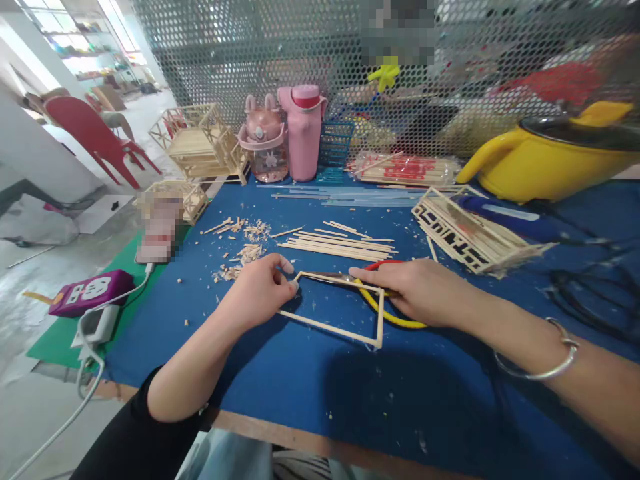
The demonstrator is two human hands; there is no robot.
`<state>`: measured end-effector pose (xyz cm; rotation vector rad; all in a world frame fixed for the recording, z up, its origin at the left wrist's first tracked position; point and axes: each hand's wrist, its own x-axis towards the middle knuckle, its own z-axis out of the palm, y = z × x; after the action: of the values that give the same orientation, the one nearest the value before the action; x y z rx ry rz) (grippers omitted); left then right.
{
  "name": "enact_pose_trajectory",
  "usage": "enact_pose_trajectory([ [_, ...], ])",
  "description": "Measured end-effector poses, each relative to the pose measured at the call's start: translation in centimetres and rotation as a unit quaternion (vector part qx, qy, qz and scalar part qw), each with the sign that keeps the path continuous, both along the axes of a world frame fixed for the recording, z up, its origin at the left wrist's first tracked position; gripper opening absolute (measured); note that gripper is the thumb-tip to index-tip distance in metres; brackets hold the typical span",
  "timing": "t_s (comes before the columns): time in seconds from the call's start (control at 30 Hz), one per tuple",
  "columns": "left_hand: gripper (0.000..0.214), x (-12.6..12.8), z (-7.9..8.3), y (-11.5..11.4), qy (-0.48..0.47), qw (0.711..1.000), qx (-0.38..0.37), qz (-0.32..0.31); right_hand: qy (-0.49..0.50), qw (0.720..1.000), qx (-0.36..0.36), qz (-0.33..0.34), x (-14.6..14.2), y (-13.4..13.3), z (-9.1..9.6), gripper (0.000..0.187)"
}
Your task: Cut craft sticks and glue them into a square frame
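Observation:
A thin wooden stick frame (340, 330), rectangular, lies flat on the blue table cloth (300, 380). My left hand (263, 288) pinches the frame's near-left corner with closed fingers. My right hand (425, 290) rests on the frame's far side and grips scissors (385, 313) with a yellow and red handle; its forefinger points along the top stick. A silver bangle (545, 363) circles my right wrist.
Loose sticks (340, 245) and wood chips (245, 250) lie behind the frame. A stick lattice panel (467, 233) sits right, a yellow pot (550, 157) beyond it. Pink bottles (305, 130), stick models (200, 143), a power strip (90, 293) and mesh screen (280, 53) stand left and back.

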<state>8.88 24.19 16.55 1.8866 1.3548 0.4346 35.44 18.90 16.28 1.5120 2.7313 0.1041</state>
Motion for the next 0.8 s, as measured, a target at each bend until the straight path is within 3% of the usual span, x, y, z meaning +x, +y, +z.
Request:
enact_pose_trajectory([
  [0.17, 0.017, -0.1, 0.3, -0.3, -0.024, 1.0, 0.008, -0.006, -0.02, 0.999, 0.034, -0.031, -0.5, -0.9, -0.2, 0.056],
  [0.4, 0.023, -0.8, 0.5, 0.0, -0.082, 0.996, 0.025, -0.002, 0.009, 0.994, 0.095, -0.045, -1.2, -0.6, 1.1, 0.055],
  [0.6, 0.029, -1.0, 0.3, 0.1, -0.117, 0.992, 0.01, -0.04, -0.017, 0.995, 0.086, -0.041, -1.1, -1.8, 2.3, 0.06],
  [0.7, 0.035, -1.2, 0.3, 0.2, -0.142, 0.988, 0.008, -0.058, 0.024, 0.99, 0.075, -0.113, 0.1, -2.3, 2.4, 0.065],
  [0.8, 0.036, -1.2, 0.4, 0.1, -0.173, 0.979, -0.039, -0.1, 0.114, 0.957, 0.068, -0.257, 1.8, -1.0, 2.1, 0.066],
])
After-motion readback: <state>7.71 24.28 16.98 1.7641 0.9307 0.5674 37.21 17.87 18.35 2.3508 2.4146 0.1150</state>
